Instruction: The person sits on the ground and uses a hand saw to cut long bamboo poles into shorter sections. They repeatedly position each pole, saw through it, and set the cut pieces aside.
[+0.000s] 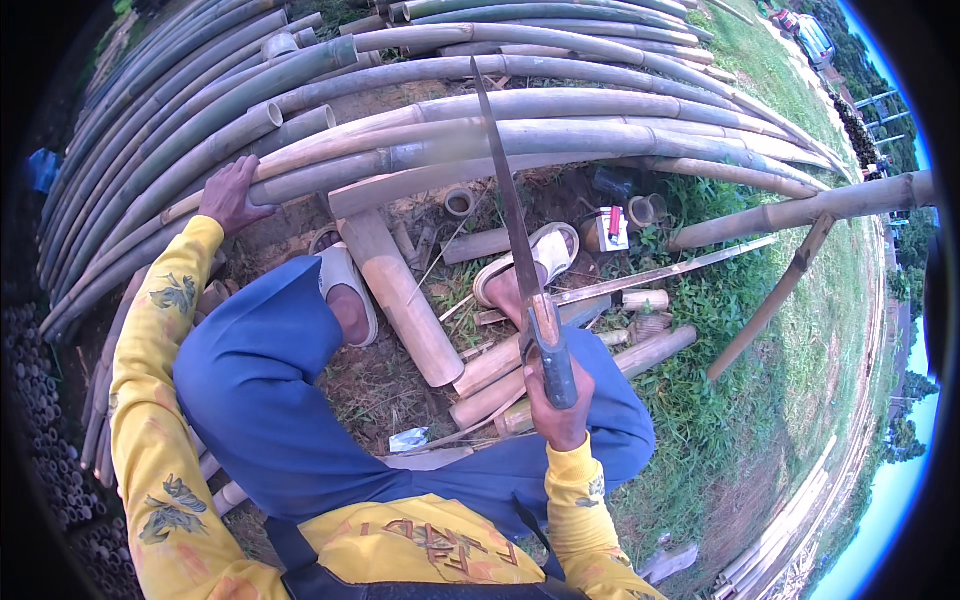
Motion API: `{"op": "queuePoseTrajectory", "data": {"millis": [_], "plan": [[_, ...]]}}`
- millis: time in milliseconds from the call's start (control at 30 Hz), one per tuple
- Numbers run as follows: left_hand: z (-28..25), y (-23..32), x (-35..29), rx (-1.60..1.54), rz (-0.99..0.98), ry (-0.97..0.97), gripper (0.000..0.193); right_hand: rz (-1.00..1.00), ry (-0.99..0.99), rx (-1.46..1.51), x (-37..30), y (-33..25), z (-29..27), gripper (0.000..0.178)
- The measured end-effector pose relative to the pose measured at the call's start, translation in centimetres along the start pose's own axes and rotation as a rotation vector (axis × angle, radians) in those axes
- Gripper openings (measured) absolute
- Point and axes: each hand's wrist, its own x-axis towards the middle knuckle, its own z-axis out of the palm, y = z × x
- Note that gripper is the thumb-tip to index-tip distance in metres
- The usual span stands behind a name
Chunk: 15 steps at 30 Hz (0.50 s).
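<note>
My right hand (556,416) is wrapped round the dark handle of a handsaw (512,200). The long, narrow blade points up and away from me, and from this angle it passes in front of several bamboo poles. Whether its teeth touch any pole I cannot tell. My left hand (236,197) grips a long bamboo pole (345,172) at the near side of the stack, fingers over it and thumb apart. Between my feet lies a thick cut length of bamboo (405,300), its far end against a flat split piece (440,187).
Many bamboo poles (600,65) are stacked across the far side. Short bamboo offcuts (490,380) lie by my right knee. A slanted prop (770,300) meets a raised pole (800,212) at right. A red lighter (614,222) rests on a white pack. Cut bamboo ends (45,410) pile up at left.
</note>
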Motion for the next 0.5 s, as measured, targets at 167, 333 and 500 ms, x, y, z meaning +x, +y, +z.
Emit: {"op": "queuePoseTrajectory", "data": {"millis": [167,333,500], "plan": [[0.5,1.0,0.5,-0.003,0.005,0.011,0.082,-0.056,0.043,0.025,8.9,2.5,3.0,0.013],[0.1,0.9,0.6,-0.012,0.0,0.028,0.08,-0.094,-0.014,-0.034,8.2,2.7,2.6,0.015],[0.1,0.3,0.1,0.006,-0.033,0.012,0.079,-0.124,0.002,-0.043,-0.3,1.1,-0.4,0.038]]}}
